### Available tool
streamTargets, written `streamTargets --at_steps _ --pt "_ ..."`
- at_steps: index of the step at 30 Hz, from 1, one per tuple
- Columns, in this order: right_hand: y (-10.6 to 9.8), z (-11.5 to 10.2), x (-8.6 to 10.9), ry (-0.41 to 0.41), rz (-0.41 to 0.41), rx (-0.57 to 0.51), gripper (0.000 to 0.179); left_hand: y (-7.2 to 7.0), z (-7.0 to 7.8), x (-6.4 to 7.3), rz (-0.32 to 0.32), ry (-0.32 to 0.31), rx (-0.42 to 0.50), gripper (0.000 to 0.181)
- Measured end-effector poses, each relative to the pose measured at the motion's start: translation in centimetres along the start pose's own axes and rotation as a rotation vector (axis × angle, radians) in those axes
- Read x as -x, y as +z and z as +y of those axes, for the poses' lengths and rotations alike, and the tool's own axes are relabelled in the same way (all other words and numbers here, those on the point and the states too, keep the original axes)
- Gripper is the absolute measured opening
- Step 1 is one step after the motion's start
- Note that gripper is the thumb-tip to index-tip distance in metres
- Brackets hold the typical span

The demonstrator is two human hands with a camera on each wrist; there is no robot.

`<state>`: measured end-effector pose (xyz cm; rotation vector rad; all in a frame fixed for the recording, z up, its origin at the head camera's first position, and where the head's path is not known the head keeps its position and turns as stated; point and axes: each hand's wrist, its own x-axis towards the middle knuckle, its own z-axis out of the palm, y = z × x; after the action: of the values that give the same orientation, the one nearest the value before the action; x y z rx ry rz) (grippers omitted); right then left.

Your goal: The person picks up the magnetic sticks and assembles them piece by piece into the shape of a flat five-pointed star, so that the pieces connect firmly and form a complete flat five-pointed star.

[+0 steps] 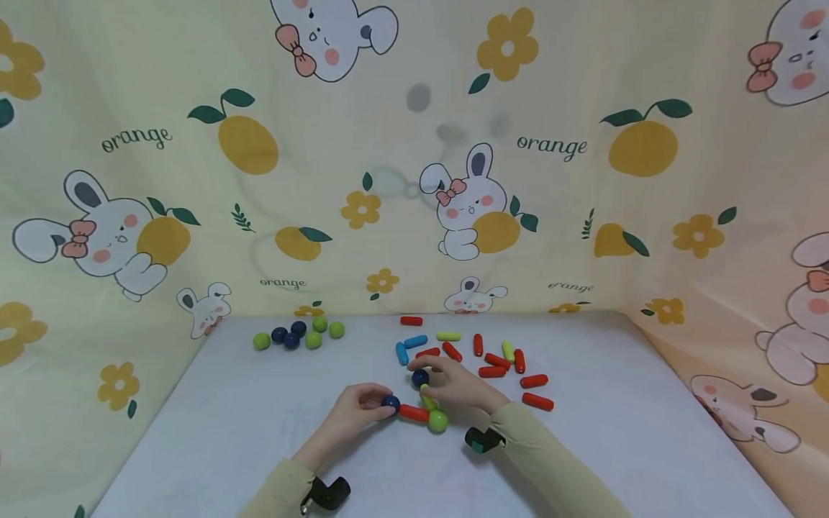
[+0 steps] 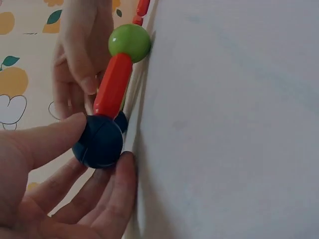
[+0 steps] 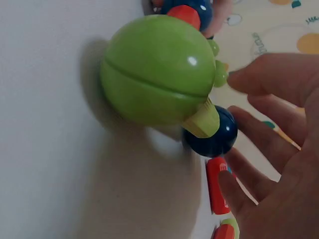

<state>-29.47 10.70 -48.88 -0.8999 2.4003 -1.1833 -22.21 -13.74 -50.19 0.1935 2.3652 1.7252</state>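
Observation:
My left hand (image 1: 356, 414) pinches a dark blue ball (image 2: 98, 142) between thumb and fingers. A red magnetic rod (image 1: 414, 413) joins that ball to a light green ball (image 1: 438, 421), making a bent chain. From the green ball a yellow-green rod (image 3: 203, 122) runs to a second dark blue ball (image 3: 212, 133) farther away. My right hand (image 1: 460, 381) is loosely bent around this second ball, fingers spread; its fingertips are at the ball, and the thumb appears apart from it in the right wrist view. The chain is low at the white tabletop.
Loose red rods (image 1: 534, 381), blue rods (image 1: 416, 342) and yellow-green rods (image 1: 448, 336) lie behind and right of my right hand. Several green balls (image 1: 262, 341) and dark blue balls (image 1: 292, 341) sit at the back left. A printed cloth (image 1: 388, 144) surrounds the white table (image 1: 214, 432).

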Motion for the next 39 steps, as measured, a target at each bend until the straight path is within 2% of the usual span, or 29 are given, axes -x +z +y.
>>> streamTargets --at_steps 4,10,13,20,26,34,36,39 --pt "-0.2 0.4 0.2 -0.031 0.013 0.037 0.036 -0.1 0.5 -0.2 0.001 -0.027 0.060 0.037" --pt "-0.1 0.5 2.0 -0.093 0.046 0.077 0.030 -0.1 0.3 -0.7 0.000 -0.070 0.171 0.036" --pt "0.2 0.6 3.0 -0.063 0.042 0.072 0.026 0.0 0.2 -1.0 -0.008 -0.086 0.207 0.036" --pt "1.5 0.6 4.9 0.072 0.035 -0.004 0.024 -0.4 -0.4 -1.8 -0.029 -0.145 0.268 0.039" --pt "1.8 -0.1 5.9 0.126 0.055 -0.032 0.026 -0.3 -0.7 -2.3 -0.020 -0.141 0.230 0.053" --pt "1.0 -0.1 6.9 0.085 0.018 -0.021 0.034 0.2 -0.5 -2.8 -0.003 -0.122 0.147 0.052" --pt "0.2 0.1 7.1 0.059 0.039 -0.012 0.038 0.3 -0.4 -2.9 0.003 -0.124 0.145 0.051" --pt "-1.6 0.7 7.1 0.026 0.134 0.035 0.040 0.5 -0.4 -2.9 0.017 -0.133 0.134 0.050"
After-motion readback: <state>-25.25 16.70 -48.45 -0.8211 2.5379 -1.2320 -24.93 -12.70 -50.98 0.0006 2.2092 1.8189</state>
